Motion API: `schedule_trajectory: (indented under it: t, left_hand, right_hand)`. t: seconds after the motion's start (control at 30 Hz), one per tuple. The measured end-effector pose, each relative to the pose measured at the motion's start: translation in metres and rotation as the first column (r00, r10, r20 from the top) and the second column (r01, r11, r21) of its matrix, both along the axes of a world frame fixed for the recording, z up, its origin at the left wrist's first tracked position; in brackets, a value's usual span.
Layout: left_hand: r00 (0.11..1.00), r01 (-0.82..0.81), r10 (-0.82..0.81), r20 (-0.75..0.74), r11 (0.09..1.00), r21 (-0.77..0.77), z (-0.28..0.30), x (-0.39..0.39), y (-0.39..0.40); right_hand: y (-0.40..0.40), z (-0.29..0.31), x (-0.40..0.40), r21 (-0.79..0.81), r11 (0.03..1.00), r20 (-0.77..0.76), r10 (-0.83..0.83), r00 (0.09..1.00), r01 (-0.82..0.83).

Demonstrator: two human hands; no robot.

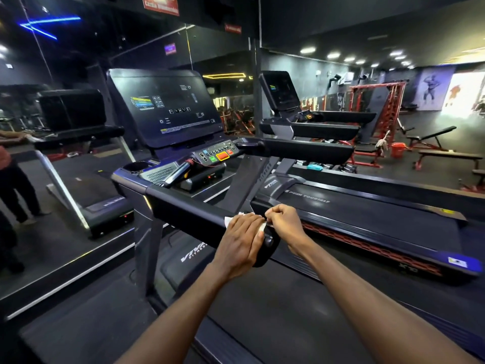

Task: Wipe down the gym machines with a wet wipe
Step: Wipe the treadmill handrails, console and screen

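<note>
Dark gym floor and mirrored walls surround a row of treadmills, with red racks (388, 106) and benches (446, 153) well off to the right under ceiling spotlights. On the nearest treadmill (183, 158) a big dark screen (168, 106) leans over a button panel (217, 155), a cup holder (135, 167) and a chrome grip (178, 174). Its left handrail (189, 208) runs toward the viewer — both hands meet at its rounded end. Left hand (240, 241) lies flat, fingers straight, pressing a white wet wipe (233, 219) onto the rail's top; only the wipe's edges show past the fingers. Right hand (283, 224) is curled just beside it, pinching the wipe's near corner at the rail end. Between the treadmills, a small teal object (315, 167) rests on the next machine's deck — too small to identify. A second treadmill (315, 127) stands to the right, and a mirror (52, 153) on the left reflects a standing person.
</note>
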State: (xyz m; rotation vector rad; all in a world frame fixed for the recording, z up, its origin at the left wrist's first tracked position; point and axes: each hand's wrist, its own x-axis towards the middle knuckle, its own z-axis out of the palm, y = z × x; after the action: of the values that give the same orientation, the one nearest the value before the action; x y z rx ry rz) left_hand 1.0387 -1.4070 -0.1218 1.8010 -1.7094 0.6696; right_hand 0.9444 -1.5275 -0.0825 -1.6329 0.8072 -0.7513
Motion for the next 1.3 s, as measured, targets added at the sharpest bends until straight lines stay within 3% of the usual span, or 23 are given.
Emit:
schedule_trajectory:
  t: [0.23,0.3,0.4,0.47,0.6,0.73,0.8,0.9,1.07,1.2,1.3]
  left_hand:
    - [0.985,0.117,-0.127,0.121,0.989,0.086,-0.01,-0.007,0.002]
    - [0.99,0.071,-0.078,0.115,0.995,0.068,-0.005,0.011,0.004]
    - [0.996,-0.081,0.081,-0.032,0.997,-0.006,0.0,0.038,0.009]
    - [0.997,-0.076,0.076,-0.024,0.997,-0.013,-0.003,0.026,0.006]
    - [0.996,0.067,-0.068,0.054,0.997,0.023,-0.01,0.011,0.005]
    - [0.972,-0.185,0.163,-0.168,0.975,-0.123,-0.005,0.053,0.006]
    - [0.979,-0.167,0.155,-0.133,0.983,-0.083,-0.008,0.041,0.001]
    - [0.999,0.0,0.001,0.05,1.0,-0.018,-0.014,0.036,0.003]
    - [0.955,-0.257,0.238,-0.18,0.962,-0.092,-0.004,0.079,0.011]
    - [0.998,-0.066,0.066,0.019,0.998,-0.012,-0.013,0.065,0.012]
    - [0.983,-0.171,0.166,-0.081,0.983,-0.066,-0.001,0.106,0.015]
  right_hand:
    - [0.005,-0.015,0.005,0.05,0.996,-0.047,-0.07,0.996,0.072]
    - [0.007,-0.016,0.006,0.065,0.992,-0.04,-0.106,0.994,0.108]
    - [0.016,-0.01,0.002,0.03,0.99,-0.078,-0.136,0.988,0.139]
    - [0.016,-0.01,0.001,-0.028,0.991,-0.129,-0.135,0.982,0.132]
    - [0.013,-0.003,0.003,-0.17,0.984,-0.31,-0.11,0.944,0.059]
    - [0.007,0.003,0.004,-0.309,0.946,-0.487,-0.064,0.871,-0.103]
    - [0.006,0.006,0.007,-0.386,0.909,-0.548,-0.088,0.832,-0.158]
    - [0.01,0.014,0.017,-0.497,0.839,-0.597,-0.146,0.789,-0.221]
    - [0.02,0.021,0.034,-0.607,0.715,-0.625,-0.161,0.764,-0.345]
    - [0.03,0.029,0.05,-0.613,0.671,-0.665,-0.153,0.731,-0.417]
    - [0.035,0.031,0.068,-0.591,0.668,-0.687,-0.123,0.716,-0.452]
